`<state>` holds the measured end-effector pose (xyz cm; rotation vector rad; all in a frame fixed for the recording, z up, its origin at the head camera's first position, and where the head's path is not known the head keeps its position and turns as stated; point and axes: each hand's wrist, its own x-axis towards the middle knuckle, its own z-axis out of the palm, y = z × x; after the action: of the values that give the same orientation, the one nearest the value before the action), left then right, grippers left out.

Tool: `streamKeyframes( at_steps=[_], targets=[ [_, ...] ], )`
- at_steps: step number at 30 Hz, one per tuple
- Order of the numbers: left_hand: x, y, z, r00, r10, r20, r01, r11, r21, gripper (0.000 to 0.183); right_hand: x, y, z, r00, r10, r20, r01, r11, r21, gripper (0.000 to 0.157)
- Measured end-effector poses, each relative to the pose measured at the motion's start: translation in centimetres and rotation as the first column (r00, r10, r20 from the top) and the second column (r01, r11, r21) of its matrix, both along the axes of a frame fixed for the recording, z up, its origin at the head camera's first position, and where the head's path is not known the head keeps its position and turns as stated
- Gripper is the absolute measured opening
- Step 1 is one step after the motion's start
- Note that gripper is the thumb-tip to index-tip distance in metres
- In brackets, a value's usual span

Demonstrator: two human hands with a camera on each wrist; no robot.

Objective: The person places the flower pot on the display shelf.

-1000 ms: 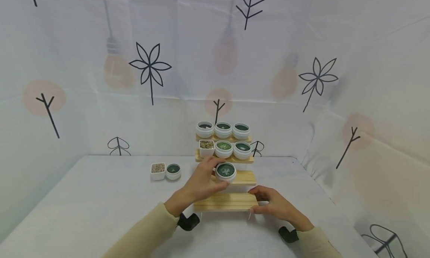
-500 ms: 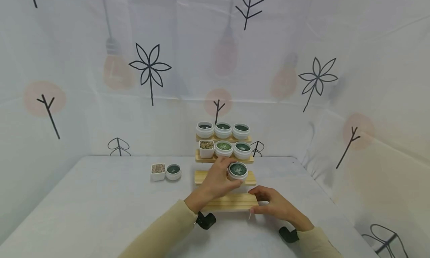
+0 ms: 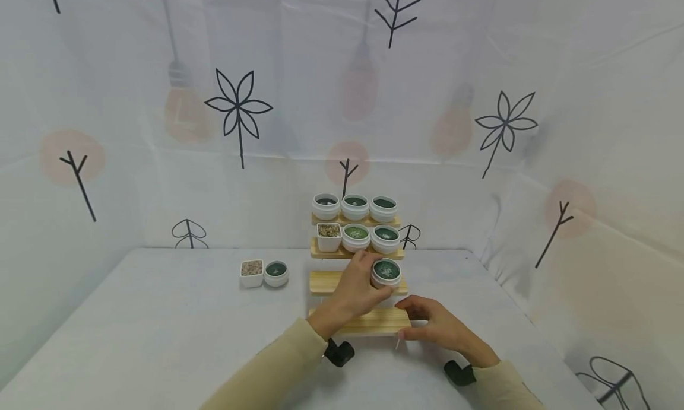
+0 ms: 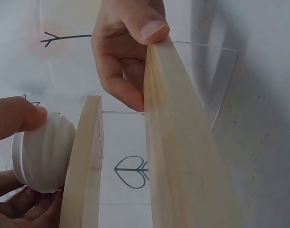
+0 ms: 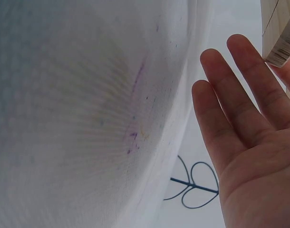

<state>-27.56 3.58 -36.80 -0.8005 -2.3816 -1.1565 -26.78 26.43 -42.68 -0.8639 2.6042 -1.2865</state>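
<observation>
My left hand (image 3: 355, 288) grips a small round white pot (image 3: 387, 271) with a dark green filling, its thumb and fingers on either side. The pot is at the right end of the third wooden shelf (image 3: 325, 283) of a stepped rack; in the left wrist view its base is right at that shelf (image 4: 82, 161). With thumb and forefinger my right hand (image 3: 439, 327) pinches the right end of the lowest wooden shelf (image 3: 374, 323). The right wrist view shows its other fingers (image 5: 235, 97) stretched out beside the shelf's end (image 5: 282, 45).
Round white pots (image 3: 355, 207) fill the top shelf. On the second shelf a square pot (image 3: 328, 237) stands left of two round pots (image 3: 386, 239). Another square pot (image 3: 252, 273) and round pot (image 3: 276, 273) stand on the white table (image 3: 160, 327), left of the rack. Printed cloth (image 3: 299, 113) hangs behind.
My left hand has carried the pot rightward along the third shelf to its right end, moving less in the last half second. The right hand has stayed at the lowest shelf.
</observation>
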Motion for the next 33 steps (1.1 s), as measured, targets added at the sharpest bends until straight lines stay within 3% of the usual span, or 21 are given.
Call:
streamKeyframes(
  at_steps=[19, 33],
  targets=[
    [0.0, 0.79, -0.52, 0.999, 0.036, -0.037, -0.036, 0.999, 0.017, 0.057, -0.11, -0.08, 0.14, 1.0, -0.008, -0.003, 0.008, 1.0, 0.029, 0.04],
    [-0.12, 0.8, -0.68, 0.998, 0.046, -0.032, -0.047, 0.999, -0.028, 0.059, -0.05, -0.12, 0.02, 1.0, -0.013, 0.009, 0.012, 1.0, 0.024, 0.039]
  ],
)
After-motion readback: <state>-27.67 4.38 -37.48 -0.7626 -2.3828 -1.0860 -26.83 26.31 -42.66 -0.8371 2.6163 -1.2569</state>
